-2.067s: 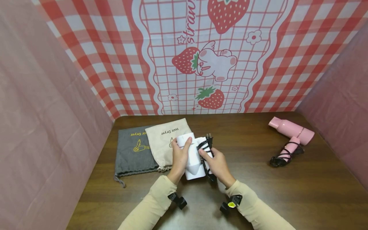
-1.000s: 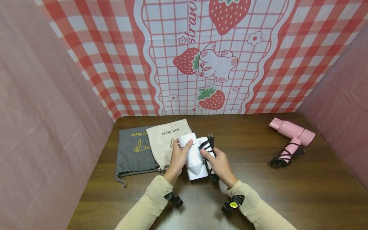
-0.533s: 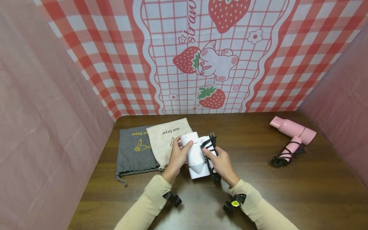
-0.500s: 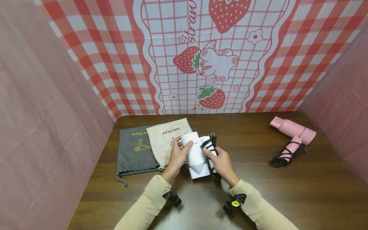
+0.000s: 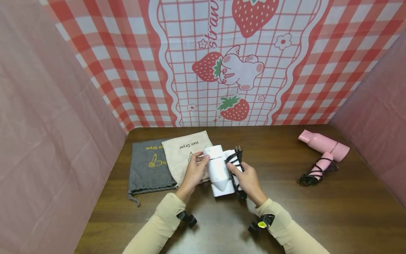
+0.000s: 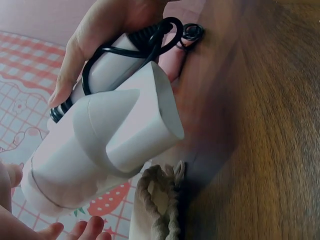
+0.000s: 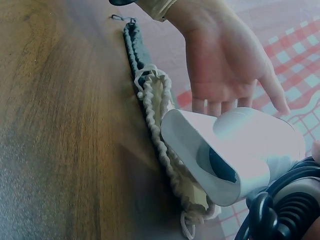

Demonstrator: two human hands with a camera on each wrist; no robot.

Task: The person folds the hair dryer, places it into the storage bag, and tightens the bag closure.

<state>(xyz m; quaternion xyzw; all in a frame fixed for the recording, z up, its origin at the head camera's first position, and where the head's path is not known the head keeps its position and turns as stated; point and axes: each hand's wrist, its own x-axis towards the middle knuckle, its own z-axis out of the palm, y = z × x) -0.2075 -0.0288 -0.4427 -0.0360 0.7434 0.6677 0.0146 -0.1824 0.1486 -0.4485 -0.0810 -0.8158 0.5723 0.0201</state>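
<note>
A white hair dryer (image 5: 219,173) with a nozzle and a black cord wound about its folded handle is held up over the table. My right hand (image 5: 248,180) grips it by the handle and cord, thumb on top. At the barrel's other side is my left hand (image 5: 193,171), its thumb right at the barrel's rear end. In the right wrist view the left palm and fairly straight fingers (image 7: 225,65) show behind the dryer. The nozzle (image 6: 150,115) points down toward the table in the left wrist view.
A cream drawstring bag (image 5: 179,151) marked "Hair Dryer" overlaps a grey one (image 5: 144,176) at the table's left. A pink hair dryer (image 5: 326,144) with a wound black cord lies at the far right. A checked strawberry cloth (image 5: 236,70) hangs behind the wooden table (image 5: 301,218).
Both hands and the white hair dryer have shifted slightly right. The left hand has slid back along the barrel to its edge, loosening its hold, so more of the barrel shows.
</note>
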